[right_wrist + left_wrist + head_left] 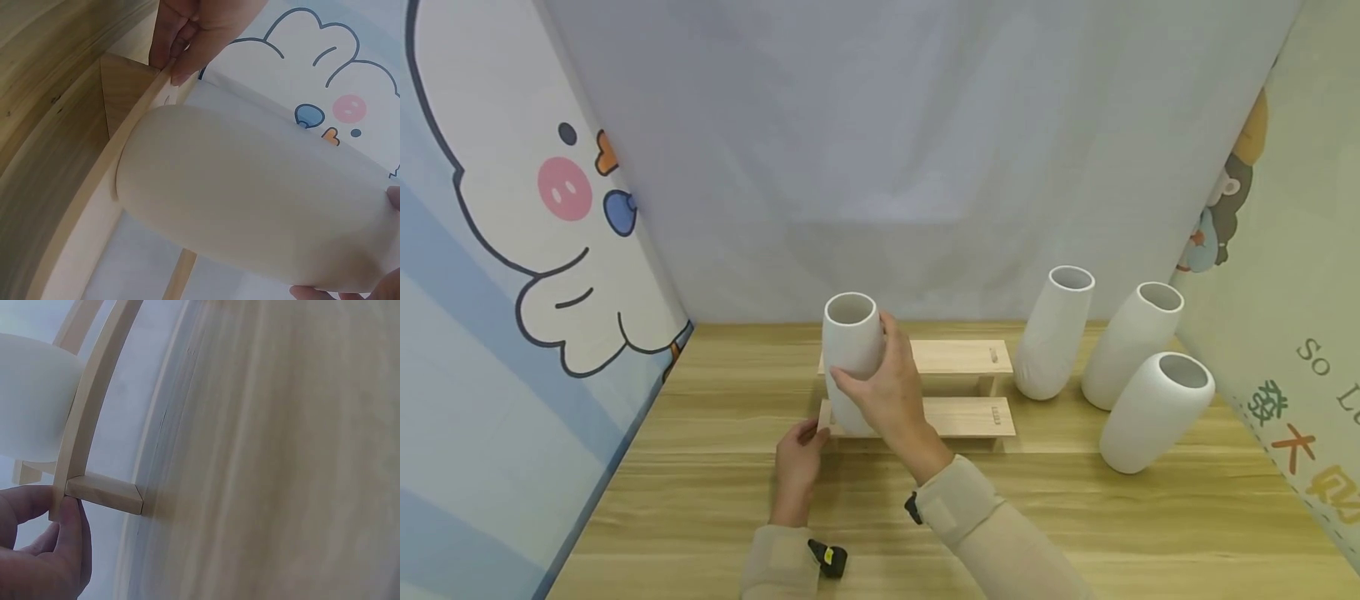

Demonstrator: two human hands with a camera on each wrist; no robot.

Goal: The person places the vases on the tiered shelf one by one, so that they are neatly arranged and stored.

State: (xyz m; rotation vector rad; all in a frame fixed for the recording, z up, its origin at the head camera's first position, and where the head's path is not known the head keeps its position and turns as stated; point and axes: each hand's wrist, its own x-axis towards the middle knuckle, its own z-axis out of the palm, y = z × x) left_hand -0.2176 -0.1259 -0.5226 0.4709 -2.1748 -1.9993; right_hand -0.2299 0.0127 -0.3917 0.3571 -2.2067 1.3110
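White vase, open-mouthed and rounded at the base, gripped round its upper body, upright, bottom touching the left part of the front wooden stand: pale, long, flat-topped, raised on short legs, pinched at its left end, on the table.

Evenly lit head view, soft shadows, hazy left wrist view, tabletop blurred

A grey cloth hangs behind the wood-grained table. At left, a blue wall bears a white cartoon duck with a pink cheek and orange beak. The pale right wall carries a cartoon figure beside the cloth and, lower down, grey lettering above green, red and yellow characters
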